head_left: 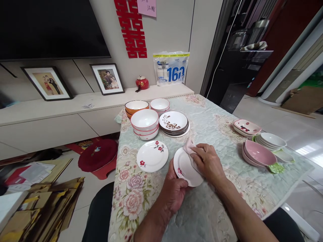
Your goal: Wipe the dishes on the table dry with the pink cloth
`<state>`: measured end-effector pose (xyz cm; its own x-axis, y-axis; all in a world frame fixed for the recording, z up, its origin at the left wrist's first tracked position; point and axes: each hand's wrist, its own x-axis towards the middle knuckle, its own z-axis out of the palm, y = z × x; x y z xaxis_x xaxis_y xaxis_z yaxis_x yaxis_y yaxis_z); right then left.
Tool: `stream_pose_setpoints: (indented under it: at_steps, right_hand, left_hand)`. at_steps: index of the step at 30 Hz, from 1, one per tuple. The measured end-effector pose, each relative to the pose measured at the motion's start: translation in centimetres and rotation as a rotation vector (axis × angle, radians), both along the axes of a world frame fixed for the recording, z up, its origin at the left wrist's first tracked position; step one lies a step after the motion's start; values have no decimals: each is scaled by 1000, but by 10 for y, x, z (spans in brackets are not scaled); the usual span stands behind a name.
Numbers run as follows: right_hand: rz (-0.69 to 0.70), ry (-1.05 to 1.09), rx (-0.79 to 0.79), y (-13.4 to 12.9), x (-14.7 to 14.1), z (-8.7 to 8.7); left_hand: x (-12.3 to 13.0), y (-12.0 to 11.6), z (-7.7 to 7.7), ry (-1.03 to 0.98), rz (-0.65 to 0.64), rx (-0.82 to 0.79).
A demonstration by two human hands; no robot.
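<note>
My left hand (174, 191) grips the lower left edge of a small white plate (184, 168) with a red flower print, its thumb over the rim. The plate is tilted above the table. Pressed on the plate's upper right face is a pale pink cloth (189, 145), pinched in my right hand (208, 161). Part of the cloth is hidden under the fingers. Just left lies another white plate (152, 156) with red flowers. Behind it stand a stack of white bowls with pink rims (144, 124) and a stack of brown-flowered plates (173, 121).
Orange bowls (136, 107) and another white bowl (159, 105) stand at the back left of the cloth-covered table (133, 188). Pink leaf-handled bowls (259, 153), small white dishes (273, 139) and patterned pink dishes (247, 127) sit near the right edge. A red stool (98, 154) is beside the table.
</note>
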<state>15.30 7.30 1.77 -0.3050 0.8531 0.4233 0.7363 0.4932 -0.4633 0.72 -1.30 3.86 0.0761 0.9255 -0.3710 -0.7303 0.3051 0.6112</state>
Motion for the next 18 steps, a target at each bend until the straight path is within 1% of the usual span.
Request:
stream_pose_setpoints:
  at_steps: [2,4,9,11,16,18]
  right_hand:
    - [-7,28,-71,4,6,-3]
    - [34,80,-148,7,9,-4]
    - [133,142,-214,5,8,0]
    - [203,135,-196,2,4,4]
    - [449,83,-29,-15,-12,18]
    - [523,35,-1,-20,-18,21]
  left_hand:
    - [0,-1,2,-3,-4,22]
    - [0,-2,2,-5,-4,37]
    - [1,-4,-1,-22,33,13]
    - [1,-4,-4,-27,40,-13]
    - [4,0,-8,-10,45,-102]
    - [5,1,-9,-10,45,-127]
